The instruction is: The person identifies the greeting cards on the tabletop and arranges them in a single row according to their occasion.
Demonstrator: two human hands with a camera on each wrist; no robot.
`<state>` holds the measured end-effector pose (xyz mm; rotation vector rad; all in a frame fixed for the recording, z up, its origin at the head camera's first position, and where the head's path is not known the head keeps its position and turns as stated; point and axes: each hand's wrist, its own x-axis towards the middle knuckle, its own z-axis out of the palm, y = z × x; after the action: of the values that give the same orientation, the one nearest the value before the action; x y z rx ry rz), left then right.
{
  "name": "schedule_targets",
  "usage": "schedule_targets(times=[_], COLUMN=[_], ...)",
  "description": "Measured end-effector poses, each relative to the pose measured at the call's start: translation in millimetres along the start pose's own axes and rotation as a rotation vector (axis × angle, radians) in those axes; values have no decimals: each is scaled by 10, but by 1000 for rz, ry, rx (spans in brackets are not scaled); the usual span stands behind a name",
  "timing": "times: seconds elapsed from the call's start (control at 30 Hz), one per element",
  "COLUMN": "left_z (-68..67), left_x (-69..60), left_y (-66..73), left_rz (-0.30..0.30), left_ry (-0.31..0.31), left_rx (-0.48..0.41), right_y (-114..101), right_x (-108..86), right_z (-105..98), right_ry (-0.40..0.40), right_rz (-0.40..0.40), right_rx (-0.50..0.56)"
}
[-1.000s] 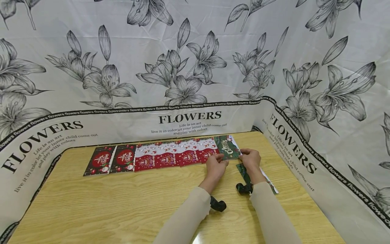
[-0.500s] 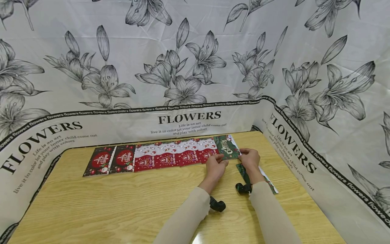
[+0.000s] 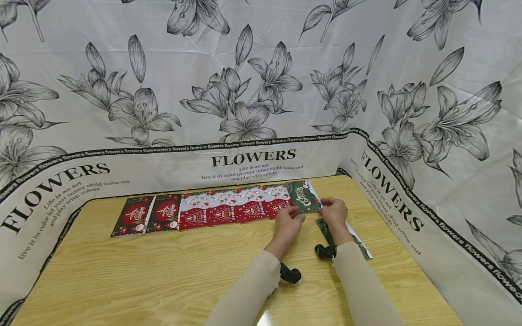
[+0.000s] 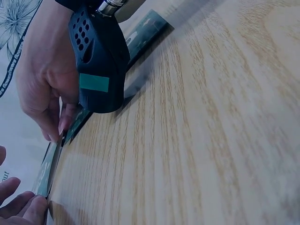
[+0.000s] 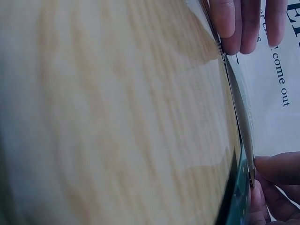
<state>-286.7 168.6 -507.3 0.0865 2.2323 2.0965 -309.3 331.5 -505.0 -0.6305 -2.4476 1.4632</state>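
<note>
A green greeting card [image 3: 305,197] with Christmas lettering lies at the right end of a row of cards in the head view. My left hand [image 3: 287,226] pinches its near left corner. At the near right corner, my right hand [image 3: 335,214] pinches the same card; in the right wrist view, the thumb and fingers [image 5: 276,183] meet around the slightly raised edge. Under my right wrist lies a second green card [image 3: 325,230], mostly covered by the hand and sleeve.
Red-and-white cards [image 3: 224,206], several in number, overlap side by side to the left. Two black-and-red cards [image 3: 164,212] end the row there. A flower-printed curtain [image 3: 253,158] stands behind and right of the wooden table [image 3: 163,276]. Black wrist cameras [image 3: 290,274] hang below the sleeves.
Almost nothing differs: both hands stay at the green greeting card's near corners, and the head view shifts very slightly.
</note>
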Motion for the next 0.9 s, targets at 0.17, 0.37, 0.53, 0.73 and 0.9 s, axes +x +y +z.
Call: schedule_targets(times=[0.17, 0.37, 0.53, 0.73, 0.9], left_z=[4, 6, 2, 3, 35], left_x=[4, -9, -15, -28, -61], left_y=[-11, -7, 3, 25, 38], left_rz=[5, 3, 10, 28, 45], left_ry=[-2, -10, -15, -17, -19], left_rx=[-8, -23, -29, -13, 12], right_y=[-2, -12, -23, -65, -95], right_x=[-2, -24, -32, -51, -92], right_z=[-13, -21, -36, -100, -166], right_ry=[5, 6, 22, 10, 0], right_rz=[-2, -8, -17, -1, 1], right_rx=[-8, -11, -8, 14, 32])
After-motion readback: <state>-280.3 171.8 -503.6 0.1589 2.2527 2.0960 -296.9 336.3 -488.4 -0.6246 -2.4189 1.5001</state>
